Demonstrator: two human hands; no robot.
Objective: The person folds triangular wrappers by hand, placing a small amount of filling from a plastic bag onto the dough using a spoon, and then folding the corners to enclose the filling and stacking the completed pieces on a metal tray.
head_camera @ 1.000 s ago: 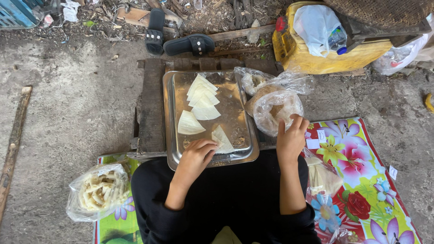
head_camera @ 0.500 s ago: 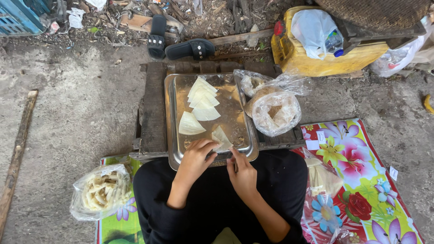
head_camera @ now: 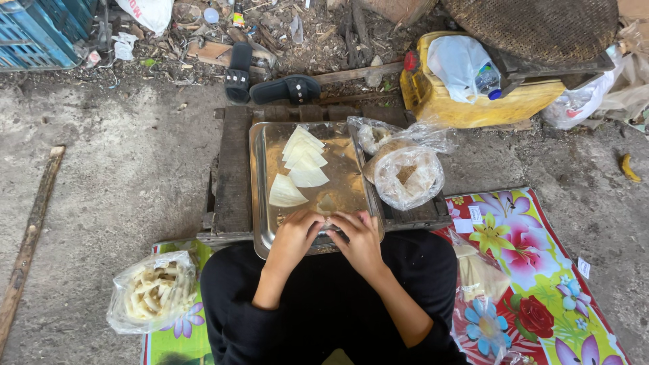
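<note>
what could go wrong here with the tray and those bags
The tray juts past the near edge of the low wooden stand, under both hands; pressing down might tip it. The open bag sits at the stand's right edge and could slide off. The wrappers lie uncovered near the littered ground, so dirt may reach them.

1. Metal tray [head_camera: 260, 145]: 1.
2. Triangular wrapper pieces [head_camera: 305, 161] laid out on tray: about 5; the upper ones overlap, so the count is rough.
3. Clear plastic bags: 1 by tray [head_camera: 408, 177], 1 with rolled pieces [head_camera: 154, 292].
4. Black sandals [head_camera: 267, 78]: 2.
5. Yellow jerrycan [head_camera: 473, 101]: 1.
6. Hands: 2, left hand [head_camera: 295, 233], right hand [head_camera: 360, 236].
</note>
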